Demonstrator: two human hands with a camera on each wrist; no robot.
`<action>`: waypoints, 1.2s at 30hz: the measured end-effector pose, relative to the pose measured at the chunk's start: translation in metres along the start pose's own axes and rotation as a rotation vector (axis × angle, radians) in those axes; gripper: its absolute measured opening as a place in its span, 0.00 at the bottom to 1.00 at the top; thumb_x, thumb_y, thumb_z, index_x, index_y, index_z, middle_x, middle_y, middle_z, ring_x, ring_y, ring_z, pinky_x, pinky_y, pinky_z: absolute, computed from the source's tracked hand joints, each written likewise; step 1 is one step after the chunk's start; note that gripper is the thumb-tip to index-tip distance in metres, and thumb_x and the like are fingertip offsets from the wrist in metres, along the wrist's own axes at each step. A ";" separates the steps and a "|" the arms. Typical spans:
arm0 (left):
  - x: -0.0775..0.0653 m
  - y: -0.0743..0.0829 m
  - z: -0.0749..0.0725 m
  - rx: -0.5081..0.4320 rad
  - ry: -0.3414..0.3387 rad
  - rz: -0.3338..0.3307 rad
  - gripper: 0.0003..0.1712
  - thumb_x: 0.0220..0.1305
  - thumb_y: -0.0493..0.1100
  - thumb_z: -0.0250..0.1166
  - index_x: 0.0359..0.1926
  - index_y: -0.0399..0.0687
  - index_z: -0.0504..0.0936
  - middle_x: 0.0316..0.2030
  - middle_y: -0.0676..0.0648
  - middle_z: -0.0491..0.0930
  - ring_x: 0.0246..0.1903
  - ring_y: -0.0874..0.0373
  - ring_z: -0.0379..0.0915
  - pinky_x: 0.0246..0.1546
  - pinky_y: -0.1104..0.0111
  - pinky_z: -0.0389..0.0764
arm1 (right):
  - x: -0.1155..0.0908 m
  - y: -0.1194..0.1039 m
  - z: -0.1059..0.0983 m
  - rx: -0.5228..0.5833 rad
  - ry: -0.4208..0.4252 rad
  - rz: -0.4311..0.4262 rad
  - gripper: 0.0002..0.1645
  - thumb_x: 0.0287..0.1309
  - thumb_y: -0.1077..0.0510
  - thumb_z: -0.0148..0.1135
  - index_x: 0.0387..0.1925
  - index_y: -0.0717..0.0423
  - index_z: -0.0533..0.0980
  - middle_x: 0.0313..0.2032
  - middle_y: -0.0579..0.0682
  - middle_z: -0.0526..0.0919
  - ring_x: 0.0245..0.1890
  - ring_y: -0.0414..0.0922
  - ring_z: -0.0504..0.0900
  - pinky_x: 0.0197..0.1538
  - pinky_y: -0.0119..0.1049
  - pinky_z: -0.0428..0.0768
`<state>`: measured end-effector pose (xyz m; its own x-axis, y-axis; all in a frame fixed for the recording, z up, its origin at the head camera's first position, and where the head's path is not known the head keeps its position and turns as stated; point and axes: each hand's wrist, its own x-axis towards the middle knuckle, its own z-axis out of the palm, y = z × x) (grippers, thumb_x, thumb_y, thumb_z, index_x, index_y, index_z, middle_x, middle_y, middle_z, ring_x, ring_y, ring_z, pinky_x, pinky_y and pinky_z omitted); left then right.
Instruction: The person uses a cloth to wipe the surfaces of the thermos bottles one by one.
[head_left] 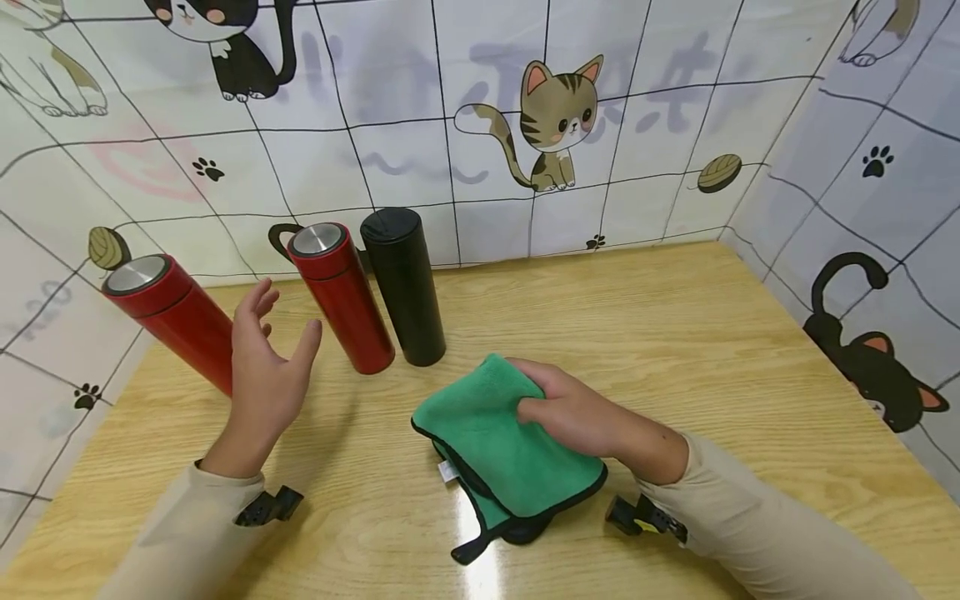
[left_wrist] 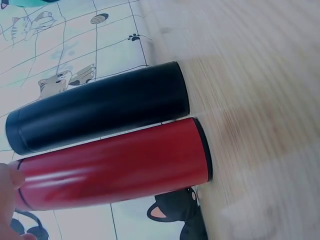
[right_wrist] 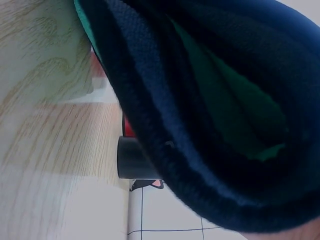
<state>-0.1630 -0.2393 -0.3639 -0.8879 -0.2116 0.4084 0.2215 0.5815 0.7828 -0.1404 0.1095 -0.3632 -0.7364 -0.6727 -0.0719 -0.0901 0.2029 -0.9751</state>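
A green cloth (head_left: 487, 442) with black edging and a small white tag hangs folded from my right hand (head_left: 573, 408), whose thumb and fingers pinch its upper part. In the right wrist view the folded cloth (right_wrist: 235, 115) fills much of the picture. My left hand (head_left: 270, 367) is raised with thumb and fingers spread, holding nothing. It overlaps the left red thermos flask (head_left: 187, 325); whether they touch cannot be told. To its right stand another red flask (head_left: 345, 300) and a black flask (head_left: 408, 292), close together.
The wooden table (head_left: 675, 333) carries the flasks along its back left. A white cloth wall (head_left: 660, 125) printed with cats and grid lines rises behind the table and along its sides.
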 end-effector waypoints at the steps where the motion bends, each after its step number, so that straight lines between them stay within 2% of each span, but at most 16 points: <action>1: -0.003 0.001 -0.003 0.022 0.011 0.013 0.39 0.69 0.46 0.61 0.76 0.53 0.55 0.71 0.46 0.61 0.71 0.53 0.57 0.70 0.49 0.62 | 0.000 0.000 0.000 -0.004 0.001 -0.002 0.36 0.59 0.70 0.41 0.70 0.54 0.66 0.61 0.56 0.77 0.49 0.46 0.78 0.52 0.40 0.79; 2: -0.006 0.001 -0.005 0.044 0.024 0.026 0.37 0.69 0.45 0.61 0.75 0.52 0.57 0.70 0.46 0.63 0.65 0.53 0.63 0.69 0.53 0.63 | -0.001 0.000 0.000 -0.009 0.002 -0.003 0.36 0.59 0.70 0.41 0.70 0.54 0.65 0.62 0.56 0.77 0.50 0.46 0.78 0.52 0.40 0.79; 3: -0.008 0.001 -0.007 0.061 0.043 0.039 0.36 0.68 0.44 0.61 0.74 0.51 0.60 0.68 0.46 0.65 0.62 0.55 0.64 0.67 0.57 0.65 | -0.001 0.000 0.000 -0.012 0.003 -0.005 0.36 0.59 0.70 0.41 0.70 0.54 0.65 0.62 0.56 0.77 0.50 0.46 0.78 0.53 0.40 0.79; 6: -0.016 -0.002 -0.016 0.090 0.132 0.078 0.29 0.66 0.40 0.62 0.68 0.47 0.69 0.59 0.50 0.71 0.51 0.63 0.67 0.58 0.70 0.68 | -0.001 0.000 -0.001 -0.016 0.004 -0.011 0.36 0.60 0.70 0.41 0.70 0.54 0.65 0.62 0.56 0.77 0.51 0.46 0.78 0.53 0.41 0.79; 8: -0.019 -0.006 -0.022 0.069 0.211 0.107 0.25 0.64 0.37 0.63 0.63 0.45 0.74 0.53 0.56 0.73 0.46 0.66 0.68 0.52 0.76 0.68 | -0.001 0.000 0.000 -0.015 0.007 -0.015 0.35 0.60 0.70 0.41 0.70 0.54 0.65 0.62 0.56 0.77 0.51 0.46 0.78 0.53 0.40 0.79; 9: -0.020 -0.008 -0.026 0.050 0.258 0.118 0.24 0.64 0.37 0.62 0.61 0.44 0.76 0.51 0.59 0.72 0.49 0.67 0.67 0.50 0.76 0.68 | -0.002 0.000 0.000 -0.013 0.007 -0.019 0.35 0.61 0.70 0.41 0.70 0.54 0.65 0.62 0.56 0.77 0.51 0.46 0.79 0.53 0.40 0.79; 11: -0.020 -0.012 -0.034 0.002 0.350 0.136 0.21 0.63 0.36 0.61 0.57 0.44 0.78 0.47 0.65 0.70 0.49 0.66 0.69 0.48 0.76 0.69 | -0.002 0.000 0.000 -0.010 0.005 -0.029 0.35 0.61 0.70 0.41 0.70 0.54 0.65 0.62 0.56 0.77 0.51 0.46 0.79 0.53 0.40 0.79; 15: -0.014 -0.019 -0.051 -0.069 0.540 0.141 0.18 0.62 0.35 0.57 0.53 0.48 0.77 0.46 0.65 0.72 0.50 0.64 0.69 0.45 0.74 0.69 | -0.002 -0.001 0.001 -0.011 -0.003 -0.052 0.35 0.61 0.71 0.41 0.70 0.55 0.66 0.62 0.56 0.77 0.51 0.46 0.78 0.53 0.40 0.79; 18: -0.010 -0.021 -0.062 -0.101 0.652 0.088 0.18 0.62 0.34 0.54 0.52 0.52 0.74 0.46 0.64 0.72 0.51 0.64 0.68 0.45 0.74 0.69 | -0.002 -0.001 0.001 -0.019 0.005 -0.055 0.35 0.61 0.71 0.41 0.69 0.55 0.66 0.62 0.55 0.77 0.51 0.46 0.78 0.53 0.40 0.79; 20: -0.007 -0.022 -0.067 -0.108 0.691 0.031 0.18 0.62 0.33 0.54 0.52 0.53 0.72 0.46 0.64 0.70 0.52 0.65 0.66 0.47 0.75 0.67 | -0.002 -0.002 0.002 -0.025 0.012 -0.053 0.35 0.60 0.71 0.41 0.69 0.54 0.66 0.62 0.55 0.77 0.51 0.46 0.78 0.53 0.40 0.79; 23: -0.004 -0.023 -0.072 -0.130 0.693 -0.078 0.22 0.63 0.34 0.57 0.56 0.53 0.68 0.49 0.62 0.67 0.55 0.67 0.62 0.51 0.76 0.62 | -0.003 -0.002 0.002 -0.032 0.012 -0.055 0.34 0.60 0.71 0.41 0.68 0.55 0.67 0.61 0.55 0.77 0.51 0.46 0.79 0.53 0.40 0.80; 29: 0.006 -0.031 -0.074 -0.204 0.578 -0.249 0.39 0.62 0.39 0.66 0.67 0.61 0.55 0.55 0.60 0.60 0.60 0.69 0.53 0.59 0.75 0.53 | -0.003 -0.004 0.002 -0.034 0.011 -0.053 0.34 0.60 0.71 0.41 0.67 0.55 0.68 0.60 0.55 0.78 0.50 0.46 0.78 0.52 0.40 0.80; 36: 0.019 -0.039 -0.073 -0.252 0.462 -0.399 0.51 0.58 0.45 0.73 0.72 0.70 0.48 0.63 0.62 0.56 0.64 0.71 0.51 0.63 0.75 0.52 | -0.003 -0.003 0.001 -0.022 -0.005 -0.043 0.34 0.60 0.71 0.41 0.68 0.53 0.67 0.61 0.54 0.78 0.50 0.46 0.79 0.52 0.40 0.79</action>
<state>-0.1588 -0.3229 -0.3523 -0.6692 -0.7211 0.1796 0.0485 0.1988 0.9788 -0.1374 0.1103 -0.3603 -0.7285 -0.6843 -0.0310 -0.1366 0.1895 -0.9723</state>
